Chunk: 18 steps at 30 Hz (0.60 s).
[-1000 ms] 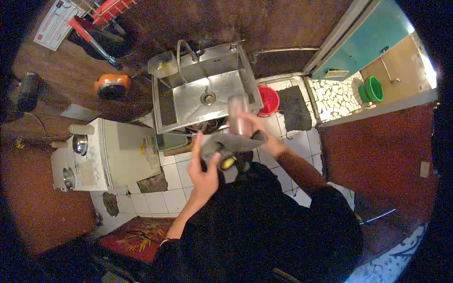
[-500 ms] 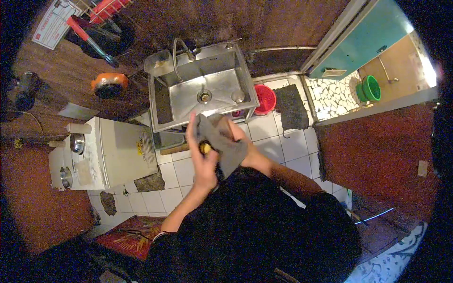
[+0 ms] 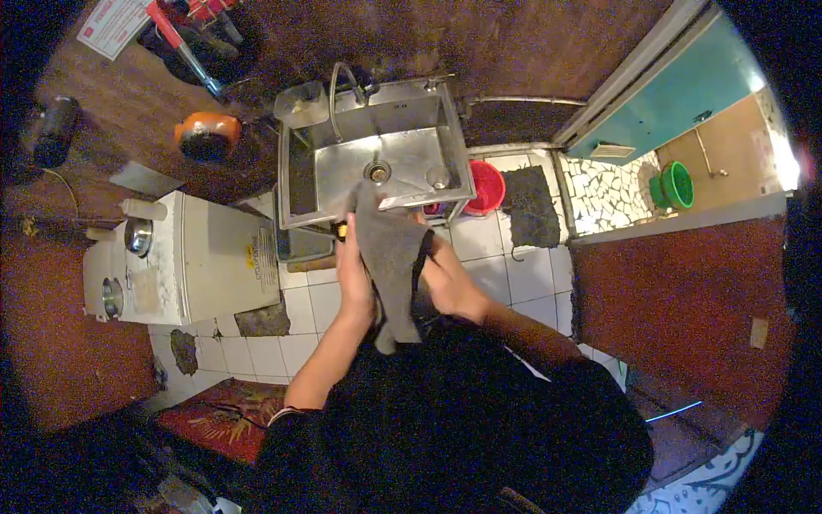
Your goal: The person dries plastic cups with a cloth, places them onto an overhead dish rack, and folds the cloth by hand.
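Note:
A grey cloth (image 3: 387,255) hangs between my two hands, just in front of the sink's near edge. My left hand (image 3: 354,278) holds its left side, with the fingers pointing up along the cloth. On the other side, my right hand (image 3: 449,278) grips the cloth, its fingers partly hidden behind a fold. A small yellow and black thing (image 3: 342,231) shows at the fingertips of my left hand. Whether something else is wrapped inside the cloth cannot be seen.
A steel sink (image 3: 334,176) with a curved faucet (image 3: 332,103) stands ahead. Right of it are a red bucket (image 3: 486,188) and a dark mat (image 3: 531,206). A white cabinet (image 3: 224,265) is at the left. A green bucket (image 3: 679,185) stands beyond the doorway.
The cloth has turned more upright and hangs longer between my hands. The clear brownish container seen earlier in my right hand is no longer visible. The yellow thing has moved up and left.

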Available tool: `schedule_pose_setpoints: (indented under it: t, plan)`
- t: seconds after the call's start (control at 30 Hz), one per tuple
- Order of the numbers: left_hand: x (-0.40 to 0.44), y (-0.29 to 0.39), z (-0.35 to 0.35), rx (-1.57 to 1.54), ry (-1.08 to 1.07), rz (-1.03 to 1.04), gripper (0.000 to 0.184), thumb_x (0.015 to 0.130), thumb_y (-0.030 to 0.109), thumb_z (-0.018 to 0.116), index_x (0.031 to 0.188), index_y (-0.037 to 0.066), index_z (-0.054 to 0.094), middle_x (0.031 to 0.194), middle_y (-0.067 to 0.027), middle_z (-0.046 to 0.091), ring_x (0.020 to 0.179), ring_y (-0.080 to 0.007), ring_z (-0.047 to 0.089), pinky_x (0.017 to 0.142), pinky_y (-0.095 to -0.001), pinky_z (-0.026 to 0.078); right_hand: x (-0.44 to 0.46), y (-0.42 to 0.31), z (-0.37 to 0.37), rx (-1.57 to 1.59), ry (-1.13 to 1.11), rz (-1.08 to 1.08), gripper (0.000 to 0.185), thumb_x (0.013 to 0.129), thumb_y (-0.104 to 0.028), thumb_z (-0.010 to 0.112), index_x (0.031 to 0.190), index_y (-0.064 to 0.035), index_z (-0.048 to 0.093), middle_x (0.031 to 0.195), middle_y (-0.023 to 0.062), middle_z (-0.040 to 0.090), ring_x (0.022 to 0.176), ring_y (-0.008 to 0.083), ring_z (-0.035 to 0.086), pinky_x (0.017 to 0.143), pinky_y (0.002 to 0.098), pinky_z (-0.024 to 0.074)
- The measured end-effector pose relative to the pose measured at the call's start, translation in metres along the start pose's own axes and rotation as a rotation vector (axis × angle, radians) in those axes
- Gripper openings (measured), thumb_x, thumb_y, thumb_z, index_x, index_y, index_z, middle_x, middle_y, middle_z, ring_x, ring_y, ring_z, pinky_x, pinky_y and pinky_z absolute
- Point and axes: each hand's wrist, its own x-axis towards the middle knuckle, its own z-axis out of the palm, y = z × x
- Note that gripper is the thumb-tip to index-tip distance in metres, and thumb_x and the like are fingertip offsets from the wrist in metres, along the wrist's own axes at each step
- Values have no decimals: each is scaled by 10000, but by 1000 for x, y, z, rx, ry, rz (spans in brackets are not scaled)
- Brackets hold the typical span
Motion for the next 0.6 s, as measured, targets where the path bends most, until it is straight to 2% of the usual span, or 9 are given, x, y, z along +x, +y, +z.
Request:
schedule_pose_setpoints:
  t: [0.1,0.17,0.2,0.23,0.3,0.33,0.4,0.5,0.6]
  plan:
    - [-16,-19,-21,-32,34,-137,528,1029,418,363,1416,65,427,1308,-96,560,1171,-233,556,1041,-384,421,11,-24,-5,3,-67,54,573,953,-260,471,1434,35,371,1371,217,528,1305,279,462,1119,355,301]
    - [-31,-15,-25,70,-180,-86,666,989,462,510,1470,43,322,1384,-102,473,1231,-226,485,1080,-341,347,6,-8,-5,-4,-79,21,550,954,-255,473,1407,45,387,1375,224,505,1294,265,457,1112,346,307]
    - [-33,-19,-31,336,-169,10,797,878,359,713,1467,32,289,1365,-118,469,1223,-236,486,1067,-348,360,-4,13,-2,-147,1,-33,516,955,-246,472,1384,33,405,1373,218,494,1288,253,455,1106,343,313]
    - [-32,-13,-26,339,-165,12,797,878,359,713,1467,32,289,1365,-118,469,1223,-236,486,1067,-348,360,-8,25,1,-286,84,-87,483,957,-238,472,1361,21,422,1371,212,483,1281,240,452,1100,339,319]
    - [-29,4,-12,408,-199,112,837,775,167,807,1438,17,320,1306,-116,497,1204,-221,496,1045,-351,386,-8,19,6,-129,59,-4,459,1006,-282,414,1384,-26,376,1367,180,472,1305,251,419,1118,349,301]
    - [-26,6,-10,395,-197,112,804,761,78,793,1419,14,336,1263,-109,516,1182,-216,510,1026,-358,407,-6,12,6,97,21,123,489,1027,-316,373,1420,-30,320,1388,171,454,1334,262,390,1135,355,279]
    - [-23,3,-16,339,-176,89,786,768,91,789,1412,13,345,1257,-112,521,1167,-215,519,1021,-359,412,0,-10,3,340,-124,303,556,1062,-403,277,1483,-50,195,1446,146,386,1384,265,317,1163,353,227]
    - [-17,-4,-26,310,-139,134,740,782,110,774,1396,17,371,1232,-119,536,1139,-214,537,998,-350,430,5,-22,-4,-23,-230,149,537,1064,-374,284,1490,-53,218,1443,144,389,1376,267,338,1154,350,243]
    - [-10,8,-28,147,23,2,663,800,84,732,1370,16,401,1182,-106,558,1069,-200,561,942,-329,457,0,-8,5,-83,-162,89,587,1044,-258,405,1537,-48,164,1461,174,403,1375,284,375,1147,359,264]
